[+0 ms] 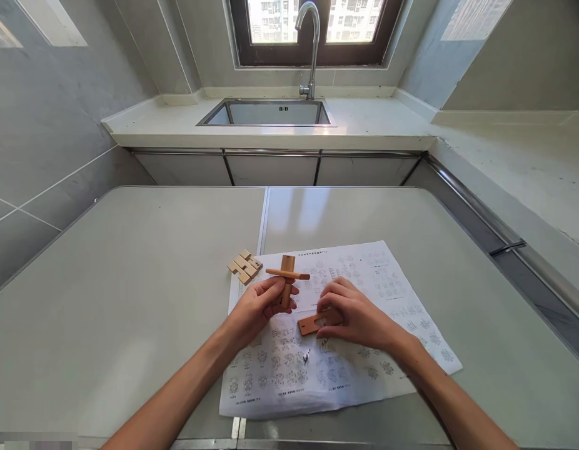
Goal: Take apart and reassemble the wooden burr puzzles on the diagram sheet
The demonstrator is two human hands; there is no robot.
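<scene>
My left hand (266, 300) is closed around a small assembly of crossed wooden puzzle pieces (287, 265), held up over the printed sheet. One flat piece lies crosswise through an upright one. To its right, my right hand (348, 312) grips a reddish-brown flat wooden piece (309, 325) with a cut-out in its middle; the fingers cover its right end. Both hands are above the white instruction sheet (364, 387), which carries rows of small line drawings. Beyond my left hand sits a group of pale notched wooden pieces (245, 267) at the sheet's upper left corner.
The sheet rests on a pale folding table (130, 300) with a seam down its middle. Past the table are a white counter (378, 119), a steel sink (275, 112) and a tall faucet (312, 56) before a window. A tiled wall (59, 125) stands at left.
</scene>
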